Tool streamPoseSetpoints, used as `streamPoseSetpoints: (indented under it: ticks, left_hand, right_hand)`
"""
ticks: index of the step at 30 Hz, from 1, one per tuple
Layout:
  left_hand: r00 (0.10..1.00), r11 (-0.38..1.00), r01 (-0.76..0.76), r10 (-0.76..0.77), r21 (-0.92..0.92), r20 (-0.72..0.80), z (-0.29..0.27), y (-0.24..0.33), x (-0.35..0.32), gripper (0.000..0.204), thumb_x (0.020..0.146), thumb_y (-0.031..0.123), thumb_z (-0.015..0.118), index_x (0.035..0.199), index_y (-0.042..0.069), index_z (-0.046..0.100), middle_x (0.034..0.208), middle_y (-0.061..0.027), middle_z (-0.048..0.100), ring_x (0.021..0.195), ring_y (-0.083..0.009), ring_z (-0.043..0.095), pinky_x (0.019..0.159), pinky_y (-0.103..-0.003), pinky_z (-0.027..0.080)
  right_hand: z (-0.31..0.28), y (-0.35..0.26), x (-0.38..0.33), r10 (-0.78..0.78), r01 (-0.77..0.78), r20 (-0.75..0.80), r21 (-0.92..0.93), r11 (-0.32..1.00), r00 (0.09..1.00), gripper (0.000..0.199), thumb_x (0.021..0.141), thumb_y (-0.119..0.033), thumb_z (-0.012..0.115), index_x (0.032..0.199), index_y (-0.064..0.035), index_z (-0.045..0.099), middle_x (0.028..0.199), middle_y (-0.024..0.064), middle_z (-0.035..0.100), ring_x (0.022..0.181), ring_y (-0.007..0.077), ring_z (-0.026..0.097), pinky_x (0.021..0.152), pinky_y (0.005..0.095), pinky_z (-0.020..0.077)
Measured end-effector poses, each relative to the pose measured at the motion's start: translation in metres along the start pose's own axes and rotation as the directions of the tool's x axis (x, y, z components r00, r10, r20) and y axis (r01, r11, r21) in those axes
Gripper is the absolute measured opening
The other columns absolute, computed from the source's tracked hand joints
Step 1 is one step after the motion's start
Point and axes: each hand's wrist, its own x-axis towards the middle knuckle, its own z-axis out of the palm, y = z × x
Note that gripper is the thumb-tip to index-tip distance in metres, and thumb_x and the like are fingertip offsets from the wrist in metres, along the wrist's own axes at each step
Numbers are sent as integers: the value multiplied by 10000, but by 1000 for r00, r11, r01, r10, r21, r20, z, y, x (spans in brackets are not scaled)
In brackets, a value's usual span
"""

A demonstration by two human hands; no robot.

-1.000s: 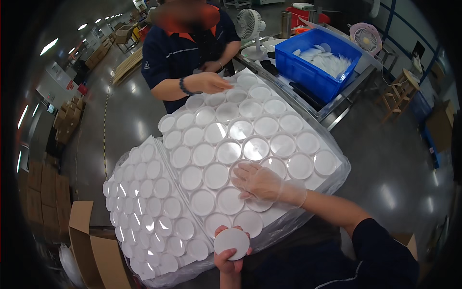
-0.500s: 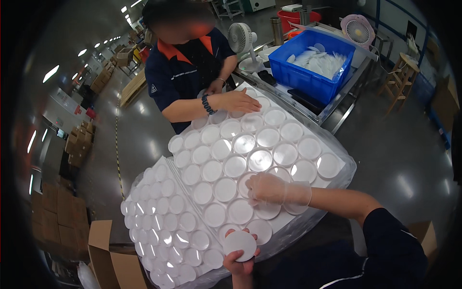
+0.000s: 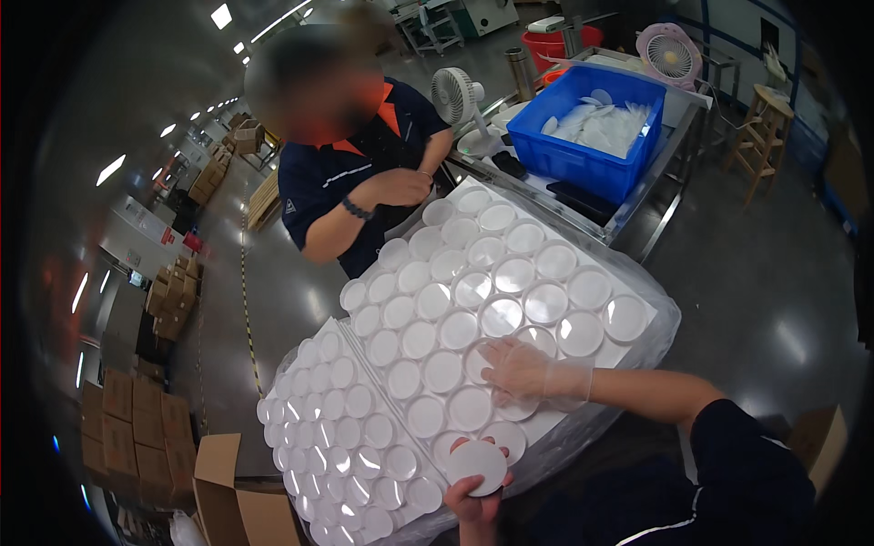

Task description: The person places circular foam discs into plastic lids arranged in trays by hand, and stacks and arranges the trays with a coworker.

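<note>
My left hand [image 3: 467, 496], at the lower middle, is closed round a flat white disc [image 3: 477, 464]; whether more discs lie beneath it I cannot tell. My right hand [image 3: 517, 369], in a clear plastic glove, reaches in from the right. Its fingers are apart and rest on one of the shallow round white lids, partly covering it. Rows of these lids [image 3: 425, 416] lie on a white board [image 3: 628, 359] in front of me. More lids [image 3: 360, 401] fill a second section to the left.
Across the board stands a co-worker [image 3: 355, 173], one hand near the chest. A blue bin [image 3: 583, 159] with thin white discs sits on a metal table beside a white fan [image 3: 455, 96] and a pink fan [image 3: 669, 55]. An opened carton [image 3: 218, 491] is at lower left; wooden stool [image 3: 763, 132] far right.
The co-worker's hand has drawn back from the lids to the chest. My right hand's fingers have spread from a curled pose onto a lid. The whole view has shifted slightly.
</note>
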Motion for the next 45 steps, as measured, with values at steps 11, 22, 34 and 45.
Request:
streamPoseSetpoints:
  ticks: [11, 22, 34, 45]
  left_hand:
    - [999, 999, 24, -26, 45, 27, 3, -14, 0, 619, 550, 67, 468, 1155, 141, 361, 1058, -167, 444, 944, -373, 483, 528, -399, 426]
    - [965, 935, -235, 256, 265, -47, -7, -23, 9, 557, 677, 132, 487, 1216, 104, 352, 1088, -149, 479, 932, -339, 504, 573, -445, 447]
    - [989, 991, -118, 123, 65, -80, -21, -4, 20, 498, 672, 195, 480, 1158, 113, 411, 1085, -190, 474, 950, -376, 501, 566, -482, 485]
    - [1000, 984, 2, -1, -177, 3, -18, 11, 21, 596, 669, 144, 504, 1248, 151, 363, 1239, -206, 372, 1117, -433, 401, 657, -577, 496]
  right_hand:
    - [-14, 3, 9, 31, -42, 115, 94, 995, 993, 402, 681, -351, 626, 926, -33, 603, 1189, 184, 440, 1110, 285, 427, 895, 433, 346]
    - [-20, -81, -43, 285, -278, 157, 844, 459, 946, 356, 725, -235, 675, 947, -15, 506, 846, 88, 539, 849, 195, 569, 667, 356, 466]
    - [-10, -44, -12, 620, -173, -262, 816, 551, 740, 135, 784, -139, 557, 788, -11, 599, 689, 106, 580, 607, 189, 574, 579, 296, 450]
    - [16, 47, 88, 373, -447, -567, 9, 895, 734, 154, 725, -161, 577, 814, -46, 523, 757, 116, 551, 675, 286, 564, 598, 375, 463]
